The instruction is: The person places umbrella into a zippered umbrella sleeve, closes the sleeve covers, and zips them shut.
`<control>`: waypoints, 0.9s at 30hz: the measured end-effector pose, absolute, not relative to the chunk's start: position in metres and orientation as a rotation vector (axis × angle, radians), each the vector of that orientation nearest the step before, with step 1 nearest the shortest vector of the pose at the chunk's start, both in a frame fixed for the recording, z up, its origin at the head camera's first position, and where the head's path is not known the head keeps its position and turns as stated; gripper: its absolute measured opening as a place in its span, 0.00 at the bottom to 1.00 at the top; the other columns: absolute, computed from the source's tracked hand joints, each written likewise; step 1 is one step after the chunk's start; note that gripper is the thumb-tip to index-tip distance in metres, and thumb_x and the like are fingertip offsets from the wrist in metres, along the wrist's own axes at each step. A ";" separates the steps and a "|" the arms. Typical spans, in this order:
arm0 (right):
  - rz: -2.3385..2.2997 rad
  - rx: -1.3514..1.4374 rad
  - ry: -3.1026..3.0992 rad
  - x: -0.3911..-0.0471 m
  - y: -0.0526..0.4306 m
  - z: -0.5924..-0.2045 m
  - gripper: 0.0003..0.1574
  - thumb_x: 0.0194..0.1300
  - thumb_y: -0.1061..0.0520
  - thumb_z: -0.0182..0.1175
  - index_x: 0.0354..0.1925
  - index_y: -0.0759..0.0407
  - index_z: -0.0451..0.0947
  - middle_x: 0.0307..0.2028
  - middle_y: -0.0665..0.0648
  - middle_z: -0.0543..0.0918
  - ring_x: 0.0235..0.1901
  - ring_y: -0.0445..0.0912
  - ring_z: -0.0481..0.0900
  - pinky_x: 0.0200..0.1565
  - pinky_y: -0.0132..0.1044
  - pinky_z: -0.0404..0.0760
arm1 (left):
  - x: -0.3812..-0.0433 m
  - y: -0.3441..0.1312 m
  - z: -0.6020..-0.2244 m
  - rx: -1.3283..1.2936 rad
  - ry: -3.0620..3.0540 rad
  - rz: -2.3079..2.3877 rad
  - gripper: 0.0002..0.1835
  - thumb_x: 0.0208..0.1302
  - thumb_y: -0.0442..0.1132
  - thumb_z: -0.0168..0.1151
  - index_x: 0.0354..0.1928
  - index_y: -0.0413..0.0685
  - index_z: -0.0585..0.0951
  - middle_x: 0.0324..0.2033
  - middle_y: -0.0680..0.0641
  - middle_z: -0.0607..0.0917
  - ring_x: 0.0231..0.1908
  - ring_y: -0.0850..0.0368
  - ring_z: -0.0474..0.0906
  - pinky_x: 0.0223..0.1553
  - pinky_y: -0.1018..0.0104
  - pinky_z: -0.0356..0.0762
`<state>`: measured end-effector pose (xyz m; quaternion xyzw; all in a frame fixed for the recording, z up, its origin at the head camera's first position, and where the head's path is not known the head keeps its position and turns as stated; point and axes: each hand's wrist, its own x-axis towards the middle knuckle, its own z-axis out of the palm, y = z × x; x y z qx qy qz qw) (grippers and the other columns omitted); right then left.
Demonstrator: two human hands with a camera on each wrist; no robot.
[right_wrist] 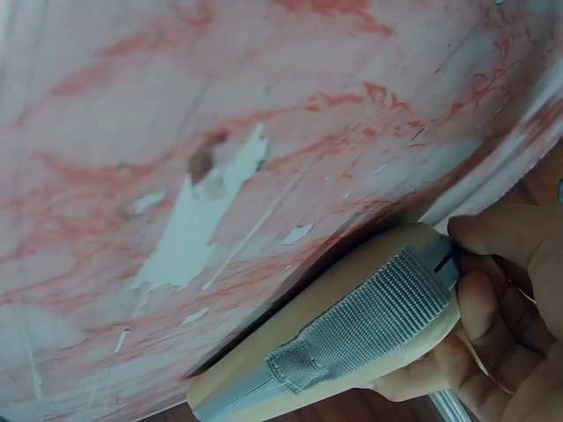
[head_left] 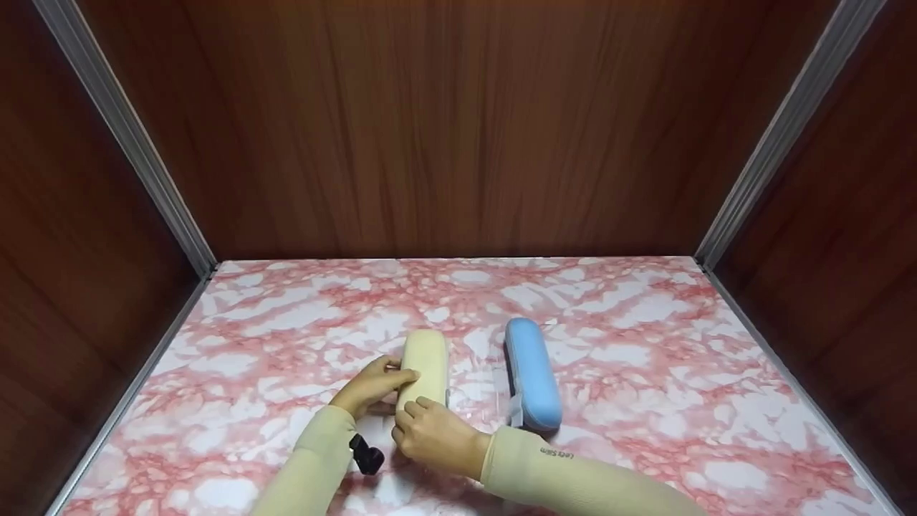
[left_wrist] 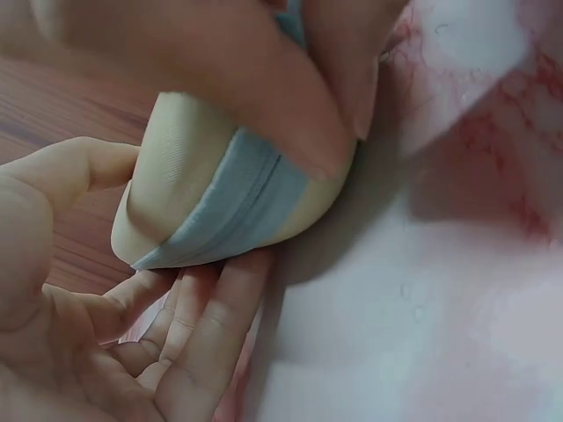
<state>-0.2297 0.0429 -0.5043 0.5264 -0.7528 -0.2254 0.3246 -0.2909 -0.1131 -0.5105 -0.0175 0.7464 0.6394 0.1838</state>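
Observation:
In the head view a cream zip case (head_left: 427, 355), long with rounded ends, lies near the front middle of the table. My left hand (head_left: 372, 387) grips its left side, thumb over the top. Seen from the left wrist, the left fingers (left_wrist: 215, 338) curl under the case beside its grey-blue zipper band (left_wrist: 237, 198). My right hand (head_left: 440, 438) is at the near end. In the right wrist view its thumb and fingers pinch that end, beside a grey woven strap (right_wrist: 369, 316); any zipper pull between them is hidden.
A blue case (head_left: 534, 373) of similar shape lies to the right, close to the right forearm. Clear tape strips (head_left: 487, 380) show on the red-and-white marbled table (head_left: 630, 322). Brown wood-grain panels (head_left: 444, 129) with metal edging enclose the back and sides.

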 end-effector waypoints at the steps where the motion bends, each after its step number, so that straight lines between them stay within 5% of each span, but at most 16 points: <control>1: -0.591 1.380 -1.972 -0.230 0.043 -0.504 0.05 0.54 0.52 0.55 0.29 0.49 0.77 0.27 0.48 0.75 0.27 0.42 0.70 0.28 0.30 0.69 | -0.291 -0.113 -0.510 -0.051 2.101 1.804 0.29 0.53 0.47 0.65 0.51 0.39 0.67 0.44 0.40 0.75 0.31 0.49 0.80 0.29 0.58 0.79; 27: -0.584 1.377 -1.968 -0.226 0.052 -0.506 0.08 0.52 0.55 0.56 0.32 0.53 0.78 0.27 0.48 0.74 0.25 0.41 0.68 0.19 0.28 0.66 | -0.295 -0.120 -0.509 0.094 2.041 1.812 0.33 0.57 0.42 0.64 0.60 0.34 0.63 0.48 0.38 0.73 0.37 0.48 0.76 0.34 0.56 0.78</control>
